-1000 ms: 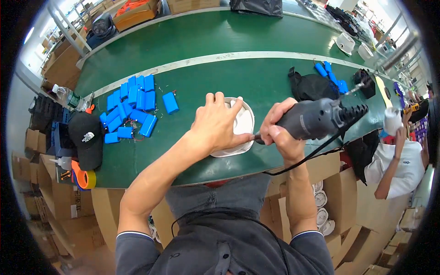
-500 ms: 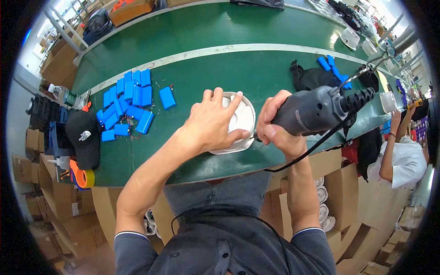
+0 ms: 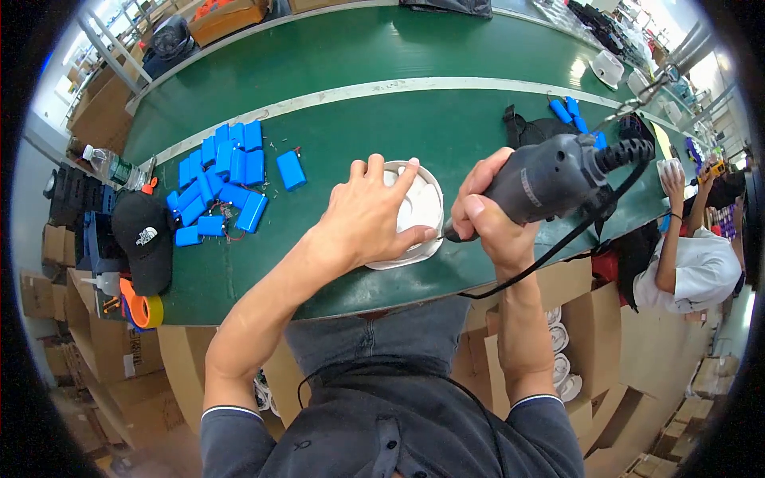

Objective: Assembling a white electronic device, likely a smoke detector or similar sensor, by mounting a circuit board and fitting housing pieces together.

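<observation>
Clearly, the shell (image 3: 428, 199) is the thing under work: it is white, rounded, and lies on the bench (image 3: 335, 119), near the edge and in the middle. It looks like thin, hard plastic, so I judge it light and stiff, maybe a little slippery on the smooth green top. A strong push could slide it or crack its rim. The good hold is on the rim, from two opposite sides. The left hand (image 3: 355, 215) is spread over it from the left, fingers stretched to the far part and thumb on the right rim; it presses rather than closes round.

The right hand (image 3: 498, 223) is wrapped firmly round the front of the driver (image 3: 542, 183), whose tip points left, close by the left thumb. Whether the tip touches the shell, I cannot tell. The driver appears heavy and rigid, with its bulk at the rear, right side; the hold close to the tip should give better control. Its cord (image 3: 558, 245) is bendable and may pull. At the left, blue packs (image 3: 233, 166) lie well apart from the shell.
</observation>
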Demonstrator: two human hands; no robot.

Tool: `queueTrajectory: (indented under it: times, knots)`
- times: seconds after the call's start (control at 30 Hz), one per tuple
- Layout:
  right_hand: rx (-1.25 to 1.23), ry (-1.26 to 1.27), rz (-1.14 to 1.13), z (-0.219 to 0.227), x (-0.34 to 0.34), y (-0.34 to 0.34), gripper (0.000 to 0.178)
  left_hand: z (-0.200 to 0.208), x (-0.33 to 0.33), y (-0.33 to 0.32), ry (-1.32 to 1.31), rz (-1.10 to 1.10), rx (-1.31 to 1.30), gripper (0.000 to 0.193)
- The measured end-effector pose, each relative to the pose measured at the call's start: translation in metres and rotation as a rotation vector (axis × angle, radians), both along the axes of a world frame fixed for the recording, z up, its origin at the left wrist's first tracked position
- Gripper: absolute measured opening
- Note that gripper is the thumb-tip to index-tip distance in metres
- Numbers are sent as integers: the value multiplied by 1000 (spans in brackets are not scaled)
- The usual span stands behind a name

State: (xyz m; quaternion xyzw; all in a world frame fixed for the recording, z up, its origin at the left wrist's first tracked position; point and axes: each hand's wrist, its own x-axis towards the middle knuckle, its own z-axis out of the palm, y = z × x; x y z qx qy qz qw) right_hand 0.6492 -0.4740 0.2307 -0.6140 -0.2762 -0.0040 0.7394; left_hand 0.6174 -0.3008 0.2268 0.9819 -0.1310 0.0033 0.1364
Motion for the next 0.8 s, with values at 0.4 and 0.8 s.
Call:
queueTrajectory:
  times: [0.4, 0.8]
  knots:
    - [294, -10, 6, 45, -17, -13, 31, 14, -6, 13, 118, 1, -23, 89]
    - [378, 56, 63, 37, -29, -11, 31, 2, -16, -12, 83, 191, 71, 90]
